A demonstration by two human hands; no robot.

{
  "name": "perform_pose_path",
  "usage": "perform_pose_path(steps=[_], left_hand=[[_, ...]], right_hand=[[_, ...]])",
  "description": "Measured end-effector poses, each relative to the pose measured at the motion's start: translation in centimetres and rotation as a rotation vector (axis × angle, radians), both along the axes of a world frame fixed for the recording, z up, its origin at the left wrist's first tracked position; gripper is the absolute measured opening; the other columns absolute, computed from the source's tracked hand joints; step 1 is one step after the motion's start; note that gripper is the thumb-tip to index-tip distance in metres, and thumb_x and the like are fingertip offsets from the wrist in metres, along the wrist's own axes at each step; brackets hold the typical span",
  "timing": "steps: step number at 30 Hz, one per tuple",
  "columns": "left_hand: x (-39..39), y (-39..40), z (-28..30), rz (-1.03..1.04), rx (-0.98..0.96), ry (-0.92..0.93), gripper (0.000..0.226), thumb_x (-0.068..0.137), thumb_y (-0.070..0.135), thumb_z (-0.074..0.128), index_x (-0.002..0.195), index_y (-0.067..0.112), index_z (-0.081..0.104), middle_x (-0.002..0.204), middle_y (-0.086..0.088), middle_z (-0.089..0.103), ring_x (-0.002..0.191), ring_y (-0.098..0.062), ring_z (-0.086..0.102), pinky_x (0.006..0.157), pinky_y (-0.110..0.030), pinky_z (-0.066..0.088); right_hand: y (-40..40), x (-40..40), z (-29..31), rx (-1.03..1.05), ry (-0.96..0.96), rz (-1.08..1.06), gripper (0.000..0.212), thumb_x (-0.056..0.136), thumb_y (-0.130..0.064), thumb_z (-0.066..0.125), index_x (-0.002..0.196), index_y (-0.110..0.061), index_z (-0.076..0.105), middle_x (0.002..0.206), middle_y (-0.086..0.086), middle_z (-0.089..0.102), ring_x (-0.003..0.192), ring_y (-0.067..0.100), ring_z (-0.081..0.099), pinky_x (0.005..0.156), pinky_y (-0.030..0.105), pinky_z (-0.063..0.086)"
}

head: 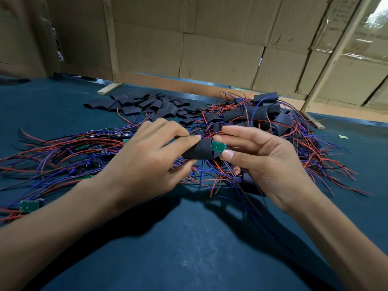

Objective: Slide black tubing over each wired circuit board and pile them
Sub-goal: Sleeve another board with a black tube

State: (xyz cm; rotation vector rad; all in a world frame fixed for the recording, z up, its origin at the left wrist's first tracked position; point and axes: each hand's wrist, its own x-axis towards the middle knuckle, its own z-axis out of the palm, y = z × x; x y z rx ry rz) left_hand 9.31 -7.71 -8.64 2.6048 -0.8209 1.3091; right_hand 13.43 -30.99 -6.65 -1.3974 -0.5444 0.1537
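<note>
Pinching a black sleeve [197,150] over the teal counter [189,238], the left hand [147,162] holds it while the right hand [266,162] pinches a green circuit board [218,146] at its open end; the board is half hidden inside. Faint print on the cardboard boxes [220,49] behind is unreadable. Bare boards [29,206] and red and blue wires [63,152] lie left, sleeved ones [273,118] right

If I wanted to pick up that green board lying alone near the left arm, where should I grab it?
Pinch the green circuit board by its two long edges, coming from above. It lies flat on the blue table, so its top is free. Its wires trail off to the left, so stay off that end.
</note>
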Motion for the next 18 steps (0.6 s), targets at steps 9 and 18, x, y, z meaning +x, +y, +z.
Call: perform_pose_path(steps=[9,18], left_hand=[[-0.1,-0.4,-0.3,-0.041,-0.056,0.043,0.034,0.09,0.017,0.069,0.119,-0.001,0.069,0.102,-0.015,0.065,0.088,-0.034,0.06,0.076,-0.049,0.05],[-0.3,-0.8,-0.4,-0.068,-0.016,0.012,0.027,0.091,0.013,0.067,0.113,-0.002,0.072,0.097,-0.013,0.067,0.084,-0.033,0.061,0.071,-0.049,0.049]], right_hand=[[-0.4,-0.3,0.6,-0.027,-0.122,0.02,0.049,0.061,0.003,0.08,0.107,-0.01,0.068,0.089,0.005,0.075,0.08,0.017,0.069,0.07,0.023,0.056],[0.0,-0.9,0.8,-0.047,-0.158,-0.016,0.028,0.06,-0.002,0.082,0.077,-0.017,0.066,0.092,0.009,0.078,0.075,0.013,0.071,0.059,0.014,0.051]])
